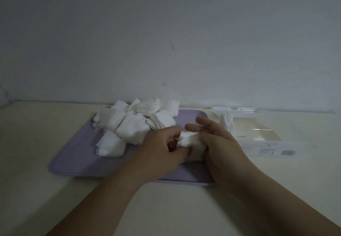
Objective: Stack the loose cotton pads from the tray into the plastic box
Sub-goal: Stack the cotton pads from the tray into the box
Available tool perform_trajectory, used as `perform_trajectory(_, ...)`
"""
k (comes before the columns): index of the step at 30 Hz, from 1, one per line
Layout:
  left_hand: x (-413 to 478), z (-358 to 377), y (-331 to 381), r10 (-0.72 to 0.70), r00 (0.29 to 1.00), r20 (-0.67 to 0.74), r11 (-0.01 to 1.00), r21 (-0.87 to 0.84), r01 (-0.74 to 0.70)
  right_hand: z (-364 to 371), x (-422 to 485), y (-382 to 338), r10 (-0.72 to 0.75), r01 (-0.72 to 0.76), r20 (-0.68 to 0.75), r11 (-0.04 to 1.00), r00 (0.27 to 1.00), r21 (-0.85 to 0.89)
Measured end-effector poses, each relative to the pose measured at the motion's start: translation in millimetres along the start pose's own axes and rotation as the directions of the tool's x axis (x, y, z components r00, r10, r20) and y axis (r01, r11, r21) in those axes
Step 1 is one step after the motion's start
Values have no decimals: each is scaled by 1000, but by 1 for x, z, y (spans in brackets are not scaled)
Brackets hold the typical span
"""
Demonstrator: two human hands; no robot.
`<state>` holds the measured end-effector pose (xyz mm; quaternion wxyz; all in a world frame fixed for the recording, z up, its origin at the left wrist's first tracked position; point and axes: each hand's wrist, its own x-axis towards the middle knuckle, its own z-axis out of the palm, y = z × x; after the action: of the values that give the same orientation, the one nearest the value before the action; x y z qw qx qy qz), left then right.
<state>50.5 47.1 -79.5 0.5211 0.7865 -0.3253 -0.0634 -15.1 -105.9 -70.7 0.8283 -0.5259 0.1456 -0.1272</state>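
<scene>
Left hand [160,151] and right hand [219,143] both grip a bunch of cotton pads [188,140] over the tray [77,163]; plastic box [262,127] sits just right of the tray.

A plain grey-white painted wall [166,33] is filling the upper half, and two small dark marks [172,45] are showing near its middle. A smooth pale cream counter [36,143] is running up against its base, and dim, even light is lying over both.
</scene>
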Motion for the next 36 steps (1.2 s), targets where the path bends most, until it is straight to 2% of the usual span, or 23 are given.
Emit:
perform_trajectory(2,0,-7,5,-8,999,-40,1000,-22,7,-3,-2,-3,-14,18,80,999,997,-47)
perform_trajectory(5,2,-17,11,-65,991,-113,988,-148,48,-6,-6,-9,-102,153,232,965,967,-214)
perform_trajectory(8,-1,-20,15,-92,995,-45,948,-311,73,-3,-13,-22,-181,269,319,928,930,-258)
perform_trajectory(11,-3,-19,21,-82,997,-3,895,-440,72,-6,-17,-36,-149,260,341,915,928,-308)
perform_trajectory(13,-2,-18,26,-46,999,-24,876,-481,29,-7,-21,-45,-109,239,329,891,938,-386)
perform_trajectory(15,-4,-14,31,-31,999,-33,878,-479,11,-6,-22,-51,-143,262,293,867,945,-424)
perform_trajectory(17,-6,-9,34,-37,999,-32,890,-456,18,-10,-20,-59,-233,283,174,881,957,-380)
perform_trajectory(19,-7,-3,34,-73,996,-46,908,-416,47,-18,-15,-73,-362,334,-1,864,932,-377)
perform_trajectory(21,-3,2,32,-97,993,-62,928,-365,68,-32,-12,-87,-514,371,-122,744,849,-556)
perform_trajectory(23,5,7,34,-105,992,-68,957,-277,82,-49,-8,-97,-590,288,-171,601,789,-745)
perform_trajectory(24,9,10,38,-101,993,-64,971,-223,85,-57,-5,-99,-591,223,-186,549,785,-805)
perform_trajectory(29,36,40,60,-82,995,-48,995,-53,80,-86,13,-96,-469,-91,-210,264,858,-960)
perform_trajectory(34,56,74,60,-48,997,-65,999,2,48,-86,20,-83,-439,-109,-168,155,883,-982)
perform_trajectory(36,56,84,58,-40,996,-78,999,14,41,-84,19,-84,-398,-86,-150,173,905,-981)
